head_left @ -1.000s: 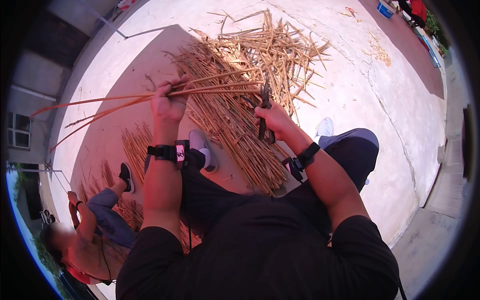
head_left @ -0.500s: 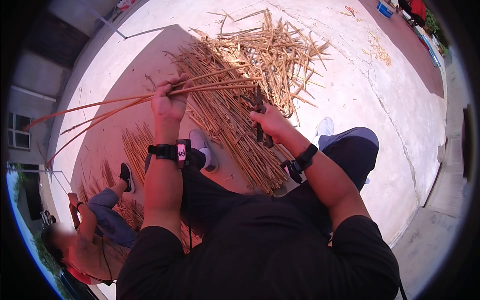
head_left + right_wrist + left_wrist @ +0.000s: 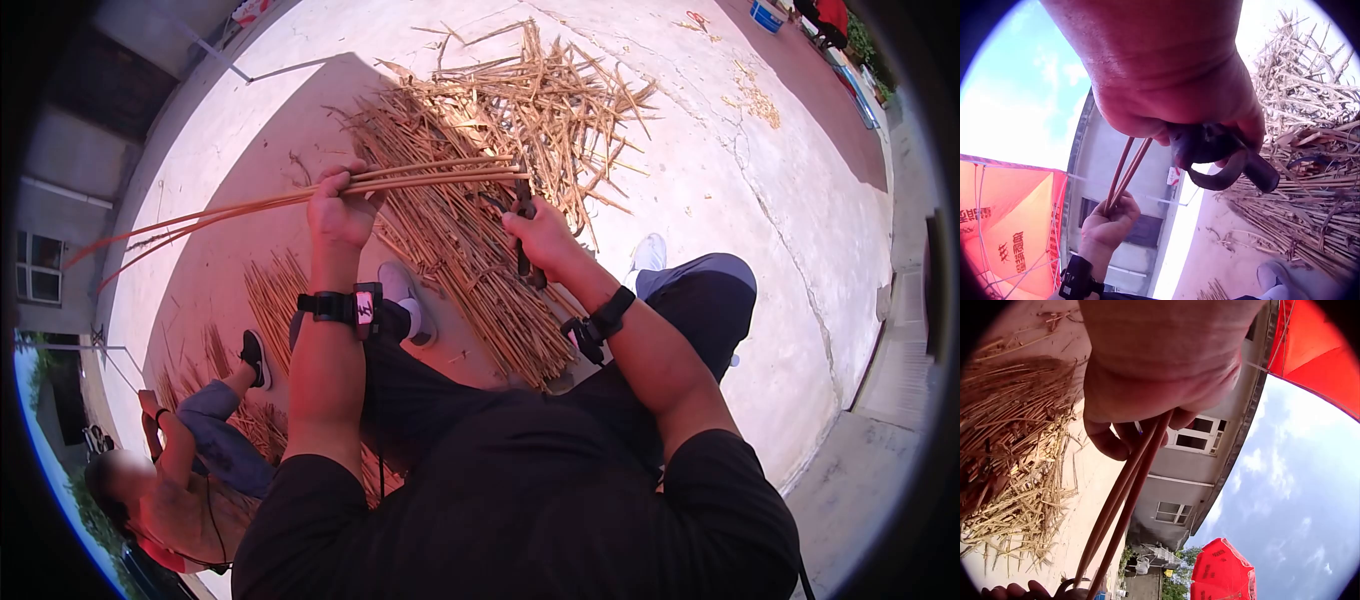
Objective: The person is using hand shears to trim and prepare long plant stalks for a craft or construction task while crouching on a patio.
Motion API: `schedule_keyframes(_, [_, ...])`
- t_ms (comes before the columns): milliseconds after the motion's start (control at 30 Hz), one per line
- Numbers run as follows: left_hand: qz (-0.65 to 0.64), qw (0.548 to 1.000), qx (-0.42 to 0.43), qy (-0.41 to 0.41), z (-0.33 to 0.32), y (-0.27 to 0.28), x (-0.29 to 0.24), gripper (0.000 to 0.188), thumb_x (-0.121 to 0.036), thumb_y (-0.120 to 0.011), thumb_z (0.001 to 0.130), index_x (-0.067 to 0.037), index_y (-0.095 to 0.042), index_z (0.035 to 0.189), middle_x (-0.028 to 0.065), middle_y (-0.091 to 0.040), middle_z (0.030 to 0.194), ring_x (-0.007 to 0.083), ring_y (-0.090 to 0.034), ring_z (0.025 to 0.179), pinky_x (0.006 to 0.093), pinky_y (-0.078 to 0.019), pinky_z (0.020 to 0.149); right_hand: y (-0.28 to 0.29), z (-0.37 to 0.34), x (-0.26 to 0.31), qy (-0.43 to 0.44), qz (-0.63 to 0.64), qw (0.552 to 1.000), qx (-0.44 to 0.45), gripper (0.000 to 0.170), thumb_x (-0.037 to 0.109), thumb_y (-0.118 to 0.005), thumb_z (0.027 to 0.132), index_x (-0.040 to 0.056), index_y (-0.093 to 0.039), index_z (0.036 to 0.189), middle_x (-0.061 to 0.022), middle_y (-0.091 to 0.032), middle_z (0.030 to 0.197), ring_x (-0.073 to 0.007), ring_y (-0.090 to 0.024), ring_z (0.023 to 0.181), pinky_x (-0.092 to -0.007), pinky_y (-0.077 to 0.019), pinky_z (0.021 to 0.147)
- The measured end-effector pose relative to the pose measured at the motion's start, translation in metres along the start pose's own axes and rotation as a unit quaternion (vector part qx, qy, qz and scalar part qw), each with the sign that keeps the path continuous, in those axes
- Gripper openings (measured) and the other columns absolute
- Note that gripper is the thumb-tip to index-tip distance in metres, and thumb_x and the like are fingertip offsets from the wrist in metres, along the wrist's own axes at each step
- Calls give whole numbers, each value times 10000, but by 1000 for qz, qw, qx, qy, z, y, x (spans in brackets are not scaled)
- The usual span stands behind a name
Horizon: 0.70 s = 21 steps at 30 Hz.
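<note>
My left hand grips a few long thin brown stalks near their middle, held nearly level above the pile. Their thin tails reach far out to the left, and their thicker ends lie close together on the right. In my right hand is a pair of dark pruning shears, with the blades up by the stalks' right ends. From the right wrist, the shears' curved black handle shows below the palm, while that hand hides the blades. The left wrist view shows two stalks running out from under the fingers.
A large heap of cut stalks lies on the concrete ahead, with shorter loose pieces beyond it. Another person sits at the left beside more stalks. A blue bucket stands at the far right.
The stalks in my left hand have drawn closer together, and their tails on the left have swung upward. The shears have shifted slightly left and down since the first frame.
</note>
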<state>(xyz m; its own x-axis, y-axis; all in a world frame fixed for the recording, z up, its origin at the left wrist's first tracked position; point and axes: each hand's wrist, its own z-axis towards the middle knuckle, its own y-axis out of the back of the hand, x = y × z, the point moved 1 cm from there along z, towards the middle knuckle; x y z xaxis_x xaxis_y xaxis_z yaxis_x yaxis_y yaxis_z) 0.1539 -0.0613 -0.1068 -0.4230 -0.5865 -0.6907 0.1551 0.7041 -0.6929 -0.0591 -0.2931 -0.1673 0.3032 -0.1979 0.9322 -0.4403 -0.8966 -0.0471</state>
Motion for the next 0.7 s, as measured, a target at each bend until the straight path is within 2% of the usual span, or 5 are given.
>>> schedule_keyframes(200, [-7, 1000, 6, 10, 10, 12, 1, 110, -78, -540, 915, -106, -604, 1000, 145, -689, 994, 372, -655, 984, 550, -561, 820, 3, -8, 12, 11, -3, 1000, -15, 220, 166, -684, 946, 41, -560, 1077, -26, -599, 767, -120, -567, 650, -298, -457, 579])
schedule_keyframes(367, [-39, 999, 0, 20, 14, 16, -3, 98, -98, -543, 925, -56, -605, 987, 151, -686, 1004, 366, -654, 979, 554, -558, 854, 8, -8, 14, 117, -74, 990, -21, 298, 213, -707, 916, 2, -578, 1080, -29, -607, 770, -116, -542, 700, -314, -465, 643])
schedule_keyframes(467, [-52, 998, -27, 29, 17, 18, -3, 111, -110, -539, 931, -35, -596, 991, 149, -681, 1008, 354, -655, 978, 544, -560, 861, 3, -17, 24, 191, -23, 981, -28, 270, 231, -707, 921, 10, -583, 1016, -33, -603, 775, -123, -540, 696, -322, -460, 629])
schedule_keyframes(567, [-48, 997, -49, 34, 19, 24, -4, 124, -120, -530, 936, -34, -583, 1007, 144, -677, 1002, 345, -659, 959, 528, -566, 845, 7, -27, 34, 142, -53, 988, 11, 273, 247, -709, 923, 19, -565, 972, -37, -592, 766, -126, -540, 699, -327, -457, 622])
schedule_keyframes(700, [-48, 997, -39, 37, 18, 25, -4, 131, -116, -539, 929, -30, -594, 1011, 139, -681, 1001, 335, -663, 962, 513, -569, 847, 4, -13, 11, 187, -22, 982, 7, 299, 263, -711, 919, 19, -541, 947, -73, -597, 760, -162, -561, 685, -346, -462, 619])
